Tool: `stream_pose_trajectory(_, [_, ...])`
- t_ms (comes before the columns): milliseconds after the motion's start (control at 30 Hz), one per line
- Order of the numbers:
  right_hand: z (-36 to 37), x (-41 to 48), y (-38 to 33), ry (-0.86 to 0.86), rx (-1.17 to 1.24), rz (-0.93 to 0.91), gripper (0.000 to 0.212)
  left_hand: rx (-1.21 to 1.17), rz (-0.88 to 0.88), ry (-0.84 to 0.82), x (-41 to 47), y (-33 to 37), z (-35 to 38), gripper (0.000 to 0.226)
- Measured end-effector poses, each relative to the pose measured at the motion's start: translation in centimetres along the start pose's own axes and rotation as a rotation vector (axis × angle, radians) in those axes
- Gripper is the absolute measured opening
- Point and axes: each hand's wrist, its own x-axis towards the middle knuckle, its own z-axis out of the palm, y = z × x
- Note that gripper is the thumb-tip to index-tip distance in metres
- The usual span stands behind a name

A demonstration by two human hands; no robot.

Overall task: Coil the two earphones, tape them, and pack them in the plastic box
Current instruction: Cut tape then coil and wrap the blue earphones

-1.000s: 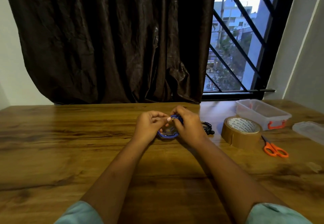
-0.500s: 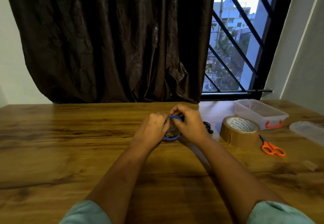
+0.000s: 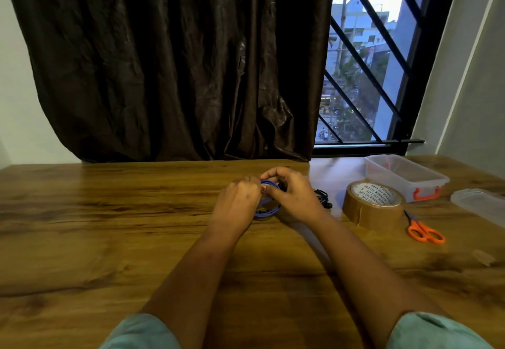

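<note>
A blue earphone (image 3: 266, 212) wound into a small coil sits between my two hands at the middle of the wooden table (image 3: 109, 225). My left hand (image 3: 237, 202) pinches the coil's top from the left, and my right hand (image 3: 293, 194) grips it from the right; the fingers hide most of the coil. A black earphone (image 3: 322, 197) lies bunched on the table just right of my right hand. Further right stand a roll of brown tape (image 3: 373, 205) and an open clear plastic box (image 3: 404, 175) with an orange clasp.
Orange-handled scissors (image 3: 425, 232) lie in front of the tape roll. The box's clear lid (image 3: 481, 203) rests at the right edge. A small scrap of tape (image 3: 483, 257) lies near the right side. A dark curtain and barred window stand behind the table.
My left hand has rolled over the coil so its back now faces up, and both hands have closed tighter around the blue earphone. The other objects have not moved.
</note>
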Motion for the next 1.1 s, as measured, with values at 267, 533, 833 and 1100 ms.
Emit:
stream_pose_trajectory(267, [0.1, 0.2, 0.5, -0.043, -0.213, 0.018, 0.014, -0.103, 0.002, -0.025, 0.0, -0.2, 0.2, 0.025])
stream_pose_trajectory(533, [0.5, 0.1, 0.9, -0.036, -0.224, 0.091, 0.011, -0.219, -0.041, -0.011, 0.0, -0.4, 0.6, 0.021])
stream_pose_trajectory(833, [1.2, 0.4, 1.5, 0.011, 0.356, 0.31, 0.007, -0.224, -0.032, 0.01, 0.0, -0.7, 0.9, 0.026])
stream_pose_trajectory(1100, [0.7, 0.5, 1.7, 0.038, 0.434, 0.418, 0.003, -0.222, 0.0, 0.053, 0.0, -1.1, 1.6, 0.026])
